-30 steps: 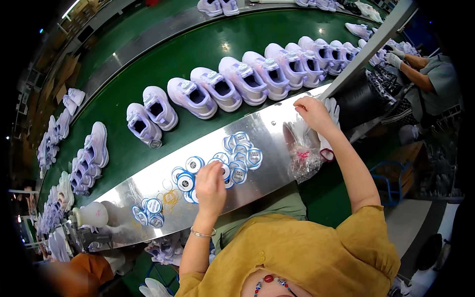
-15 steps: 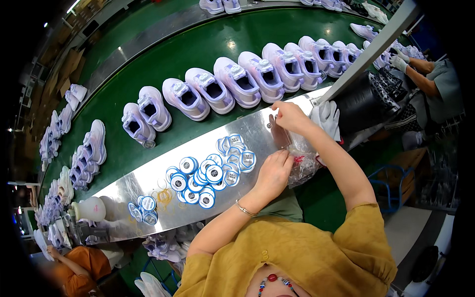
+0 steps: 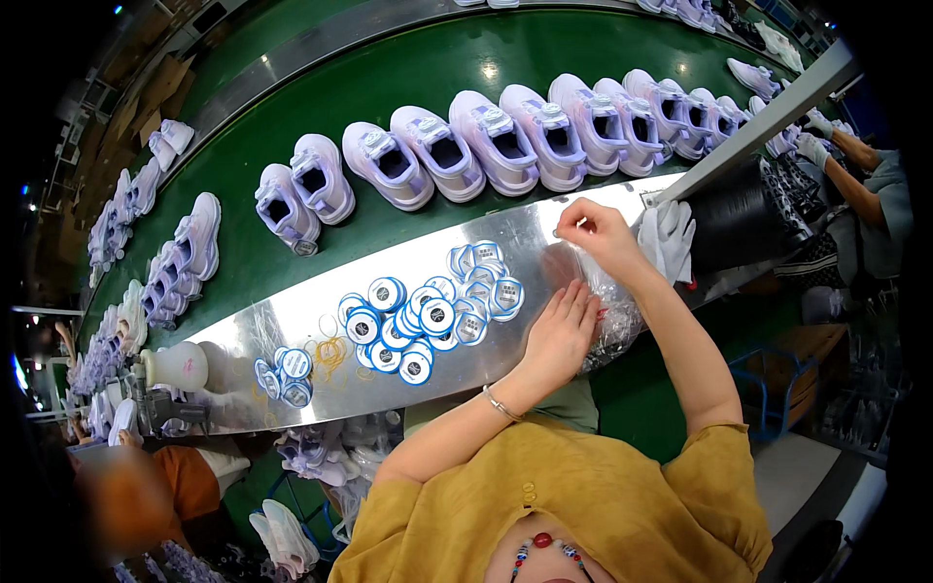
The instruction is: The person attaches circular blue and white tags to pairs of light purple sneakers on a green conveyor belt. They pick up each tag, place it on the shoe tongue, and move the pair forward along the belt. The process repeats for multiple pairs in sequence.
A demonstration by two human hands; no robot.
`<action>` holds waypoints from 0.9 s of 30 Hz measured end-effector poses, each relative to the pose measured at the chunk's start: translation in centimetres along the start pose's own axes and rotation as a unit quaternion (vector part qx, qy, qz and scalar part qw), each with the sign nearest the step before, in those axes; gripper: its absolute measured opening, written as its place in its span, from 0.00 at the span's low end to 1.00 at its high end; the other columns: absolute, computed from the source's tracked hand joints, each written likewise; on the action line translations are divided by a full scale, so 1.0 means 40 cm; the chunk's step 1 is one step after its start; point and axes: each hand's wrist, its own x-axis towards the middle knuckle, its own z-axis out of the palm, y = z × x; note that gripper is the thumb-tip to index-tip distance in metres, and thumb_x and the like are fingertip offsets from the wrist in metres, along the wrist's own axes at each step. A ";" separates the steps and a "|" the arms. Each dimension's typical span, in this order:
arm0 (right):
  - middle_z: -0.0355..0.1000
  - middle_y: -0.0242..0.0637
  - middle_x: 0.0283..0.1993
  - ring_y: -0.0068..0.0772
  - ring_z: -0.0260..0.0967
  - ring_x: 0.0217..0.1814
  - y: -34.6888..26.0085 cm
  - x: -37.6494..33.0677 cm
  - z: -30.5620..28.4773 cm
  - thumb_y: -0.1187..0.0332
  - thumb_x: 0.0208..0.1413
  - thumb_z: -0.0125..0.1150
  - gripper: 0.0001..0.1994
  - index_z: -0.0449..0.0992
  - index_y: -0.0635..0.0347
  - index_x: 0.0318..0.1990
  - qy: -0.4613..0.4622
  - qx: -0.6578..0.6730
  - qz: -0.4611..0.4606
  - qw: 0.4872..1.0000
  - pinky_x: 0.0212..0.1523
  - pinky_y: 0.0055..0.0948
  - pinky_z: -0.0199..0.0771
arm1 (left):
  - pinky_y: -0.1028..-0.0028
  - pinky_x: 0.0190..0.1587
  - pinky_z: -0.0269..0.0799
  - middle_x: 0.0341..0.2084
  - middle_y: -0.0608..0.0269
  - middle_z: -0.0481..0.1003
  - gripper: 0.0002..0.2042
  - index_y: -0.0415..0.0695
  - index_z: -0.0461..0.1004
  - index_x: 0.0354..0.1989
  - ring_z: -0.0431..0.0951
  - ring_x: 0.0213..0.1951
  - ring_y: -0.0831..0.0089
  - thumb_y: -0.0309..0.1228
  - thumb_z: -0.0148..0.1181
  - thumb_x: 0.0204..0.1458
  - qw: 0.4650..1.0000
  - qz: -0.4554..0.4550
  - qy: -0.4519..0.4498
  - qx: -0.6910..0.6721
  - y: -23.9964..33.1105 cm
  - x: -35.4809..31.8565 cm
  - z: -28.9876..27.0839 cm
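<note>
Both hands touch the clear plastic bag between them.

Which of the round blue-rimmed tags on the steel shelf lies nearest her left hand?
The round blue-rimmed tag at the big cluster's right edge, closest to the left hand; the other tags lie farther left.

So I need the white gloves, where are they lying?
In the head view the white gloves lie on the metal shelf, just right of the right hand, beside the black roll.
</note>
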 end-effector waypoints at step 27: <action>0.68 0.23 0.20 0.11 0.60 0.20 -0.013 -0.051 0.110 0.71 0.49 0.63 0.05 0.74 0.61 0.28 -0.154 0.111 0.232 0.954 0.18 0.15 0.55 | 0.71 0.37 0.72 0.37 0.52 0.74 0.12 0.34 0.70 0.45 0.74 0.38 0.68 0.21 0.56 0.51 0.945 -0.236 0.178 -0.137 -0.098 -0.076 -0.159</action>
